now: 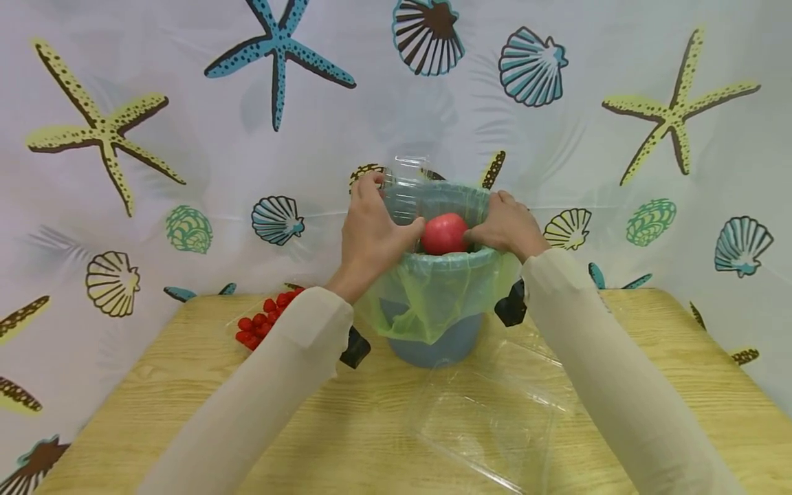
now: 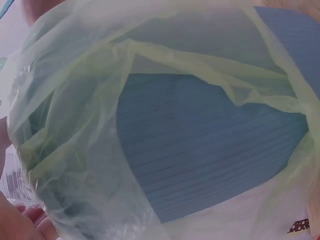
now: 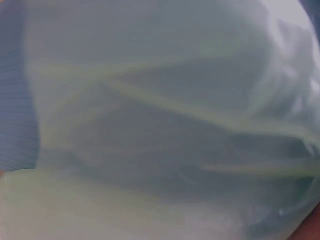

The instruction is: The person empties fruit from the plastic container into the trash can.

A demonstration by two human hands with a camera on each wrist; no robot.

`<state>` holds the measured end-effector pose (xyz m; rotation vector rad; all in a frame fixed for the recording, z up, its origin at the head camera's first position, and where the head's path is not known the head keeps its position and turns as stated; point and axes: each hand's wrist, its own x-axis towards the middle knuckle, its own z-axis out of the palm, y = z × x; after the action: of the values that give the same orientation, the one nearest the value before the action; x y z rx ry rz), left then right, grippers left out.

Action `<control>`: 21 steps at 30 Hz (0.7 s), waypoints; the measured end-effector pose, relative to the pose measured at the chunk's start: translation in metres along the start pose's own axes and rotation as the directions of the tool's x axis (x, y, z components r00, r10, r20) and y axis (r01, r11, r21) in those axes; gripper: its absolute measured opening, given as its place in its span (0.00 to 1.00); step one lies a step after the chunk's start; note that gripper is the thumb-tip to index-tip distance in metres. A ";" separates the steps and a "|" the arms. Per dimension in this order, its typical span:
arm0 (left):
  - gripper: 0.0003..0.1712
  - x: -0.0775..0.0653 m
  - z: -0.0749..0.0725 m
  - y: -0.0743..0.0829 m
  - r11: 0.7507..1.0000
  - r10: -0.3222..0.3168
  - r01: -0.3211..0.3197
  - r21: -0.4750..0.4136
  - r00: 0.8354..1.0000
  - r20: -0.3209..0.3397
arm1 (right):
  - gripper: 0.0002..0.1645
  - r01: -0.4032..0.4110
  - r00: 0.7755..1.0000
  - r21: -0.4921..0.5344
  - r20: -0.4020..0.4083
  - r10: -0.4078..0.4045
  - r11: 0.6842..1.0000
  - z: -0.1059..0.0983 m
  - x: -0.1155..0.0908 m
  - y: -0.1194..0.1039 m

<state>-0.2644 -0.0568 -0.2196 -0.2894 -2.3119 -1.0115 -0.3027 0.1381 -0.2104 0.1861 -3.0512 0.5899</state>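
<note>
A blue ribbed bin point(image 1: 436, 347) stands on the table, lined with a thin yellow-green plastic bag point(image 1: 427, 302) folded over its rim. A round red fruit point(image 1: 445, 232), its kind unclear, sits in the bin's mouth. My left hand point(image 1: 374, 223) grips a clear plastic container point(image 1: 405, 196) at the bin's left side, its thumb near the fruit. Over the right rim curves my right hand point(image 1: 507, 223), holding the bag-lined edge with its thumb touching the fruit. The bag hides the bin's inside in both wrist views; fingers point(image 2: 30, 222) show at the left wrist view's lower left.
Several small red fruits point(image 1: 266, 318) lie in a clear tray left of the bin, partly behind my left sleeve. A clear plastic container point(image 1: 489, 419) lies in front of the bin on the wooden table point(image 1: 346, 440). A patterned curtain point(image 1: 371, 103) hangs behind.
</note>
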 end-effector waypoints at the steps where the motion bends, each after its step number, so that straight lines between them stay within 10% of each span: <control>1: 0.40 0.000 -0.001 -0.001 1.000 0.003 -0.003 -0.010 1.000 -0.004 | 0.54 0.001 1.000 -0.002 0.000 -0.001 1.000 0.000 0.000 0.000; 21: 0.41 0.008 -0.018 -0.020 0.944 -0.177 0.178 -0.280 0.984 0.028 | 0.55 0.008 1.000 -0.004 0.018 -0.008 1.000 0.000 -0.001 -0.001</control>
<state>-0.2711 -0.0836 -0.2173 -0.1957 -2.2236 -1.4353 -0.3014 0.1379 -0.2099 0.2044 -3.0676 0.5851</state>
